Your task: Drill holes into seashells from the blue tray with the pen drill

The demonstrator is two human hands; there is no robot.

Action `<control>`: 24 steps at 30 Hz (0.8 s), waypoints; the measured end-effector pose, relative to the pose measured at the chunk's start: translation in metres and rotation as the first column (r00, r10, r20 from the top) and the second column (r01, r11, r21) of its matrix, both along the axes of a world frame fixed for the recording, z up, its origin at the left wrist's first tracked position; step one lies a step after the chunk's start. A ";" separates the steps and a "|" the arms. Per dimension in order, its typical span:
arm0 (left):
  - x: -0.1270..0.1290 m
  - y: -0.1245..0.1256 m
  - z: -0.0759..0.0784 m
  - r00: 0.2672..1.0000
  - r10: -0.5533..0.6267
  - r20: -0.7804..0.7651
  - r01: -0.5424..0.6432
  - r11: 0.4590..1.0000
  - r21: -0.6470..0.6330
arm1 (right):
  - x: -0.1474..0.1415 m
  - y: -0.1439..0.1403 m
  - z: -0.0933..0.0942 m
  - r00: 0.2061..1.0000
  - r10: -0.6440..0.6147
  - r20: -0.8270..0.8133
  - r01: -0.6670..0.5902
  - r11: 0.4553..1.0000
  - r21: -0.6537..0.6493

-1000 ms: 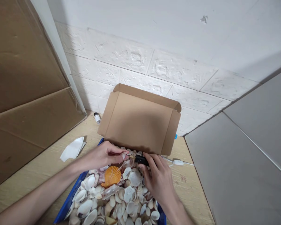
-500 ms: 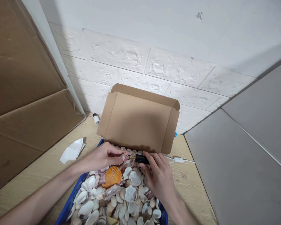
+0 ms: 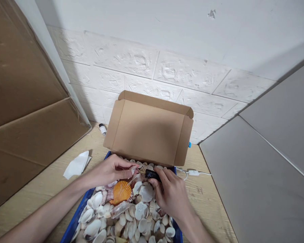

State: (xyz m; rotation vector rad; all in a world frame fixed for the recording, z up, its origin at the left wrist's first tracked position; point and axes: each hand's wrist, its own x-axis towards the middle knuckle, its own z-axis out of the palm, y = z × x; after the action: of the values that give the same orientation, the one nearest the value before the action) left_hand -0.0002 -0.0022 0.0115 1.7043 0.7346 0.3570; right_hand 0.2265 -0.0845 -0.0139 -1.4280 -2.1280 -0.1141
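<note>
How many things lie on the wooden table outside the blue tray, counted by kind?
Small bottle: 1
White folded paper: 1
White cable with inline switch: 1
Total: 3

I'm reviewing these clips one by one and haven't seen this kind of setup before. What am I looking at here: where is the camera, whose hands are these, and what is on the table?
There is no machine here. The camera sits on a person's head and looks forward and down, so the two bare arms coming in from the bottom are that person's own.

The left hand pinches a small clear piece whose nature I cannot make out. The right hand holds a small black object right beside it. Both hover over a blue tray heaped with seashells, mostly white, with one orange scallop shell.

Behind the tray stands an open cardboard box lid. On the wooden table also lie a white folded paper, a small bottle by the wall, and a white cable.
</note>
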 end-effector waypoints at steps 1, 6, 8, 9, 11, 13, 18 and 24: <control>0.000 0.001 -0.001 1.000 -0.003 0.000 0.003 1.000 0.003 | 0.000 0.000 0.000 1.000 -0.003 0.001 0.003 1.000 0.015; 0.001 0.002 -0.003 1.000 -0.014 0.025 0.013 1.000 0.007 | 0.003 0.002 -0.004 1.000 -0.016 -0.008 0.016 0.995 0.098; 0.001 0.002 -0.001 0.999 -0.019 0.028 0.019 1.000 0.010 | 0.003 0.002 -0.006 1.000 -0.018 -0.014 0.019 0.993 0.116; 0.001 0.002 -0.001 0.999 -0.021 0.032 0.021 1.000 0.010 | 0.003 0.003 -0.006 1.000 -0.020 -0.017 0.022 0.992 0.124; 0.001 0.001 -0.001 0.999 -0.019 0.032 0.019 1.000 0.006 | 0.003 0.003 -0.006 1.000 -0.022 -0.019 0.024 0.991 0.134; 0.001 0.000 -0.001 1.000 -0.008 0.020 0.008 1.000 0.001 | 0.003 0.003 -0.005 1.000 -0.024 -0.013 0.025 0.991 0.134; 0.001 0.000 -0.003 1.000 0.005 0.018 -0.004 1.000 -0.021 | 0.001 0.001 -0.003 1.000 -0.007 -0.008 0.007 1.000 0.013; 0.000 0.001 -0.005 1.000 0.012 0.017 -0.012 0.999 -0.032 | 0.001 0.001 -0.002 1.000 -0.005 -0.018 0.006 1.000 0.009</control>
State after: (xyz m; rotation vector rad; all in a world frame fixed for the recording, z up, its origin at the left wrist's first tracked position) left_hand -0.0006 -0.0017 0.0068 1.6658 0.7344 0.3667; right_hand 0.2278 -0.0831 -0.0157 -1.4245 -2.1066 -0.1128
